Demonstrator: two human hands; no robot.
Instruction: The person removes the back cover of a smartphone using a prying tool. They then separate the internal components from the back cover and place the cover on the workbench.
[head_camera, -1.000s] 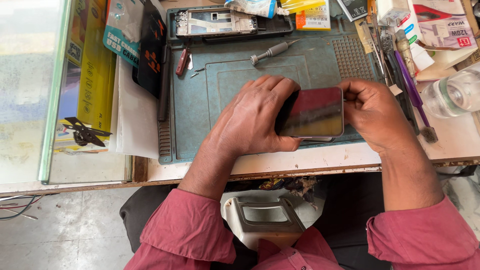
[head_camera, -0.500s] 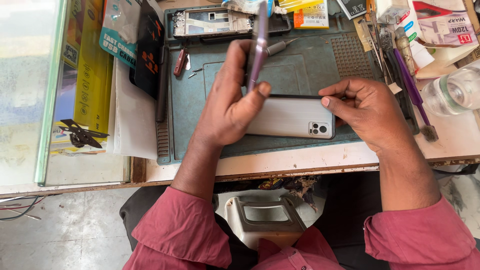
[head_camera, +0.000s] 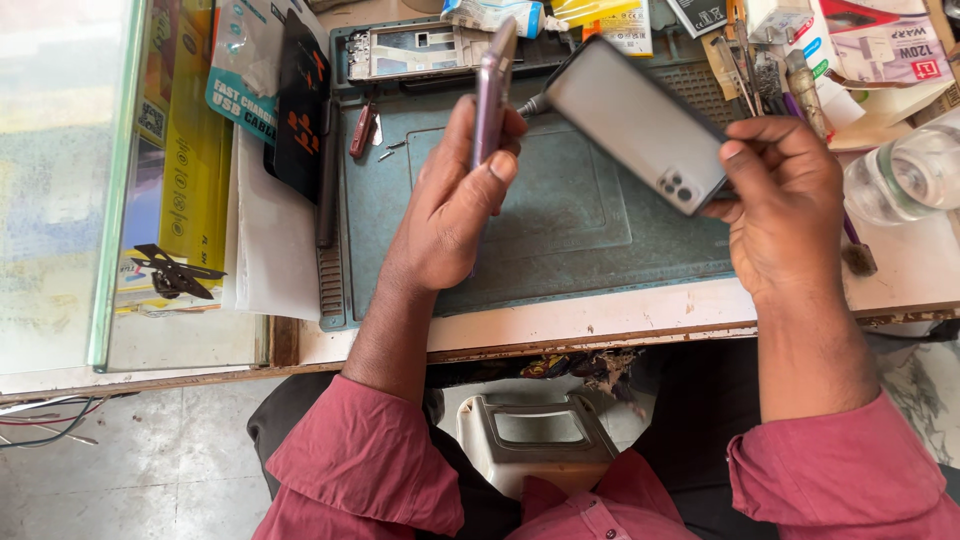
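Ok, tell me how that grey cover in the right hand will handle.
The grey cover looks thin and probably light: the right hand holds it up by one corner alone. It stays flat when held so, so it seems fairly stiff, though likely to flex. Its smooth face may be slippery.

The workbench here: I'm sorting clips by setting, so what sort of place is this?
Probably a phone repair counter. A green repair mat covers the bench, an opened phone frame lies at its far edge, and hand tools and boxed accessories crowd the right.
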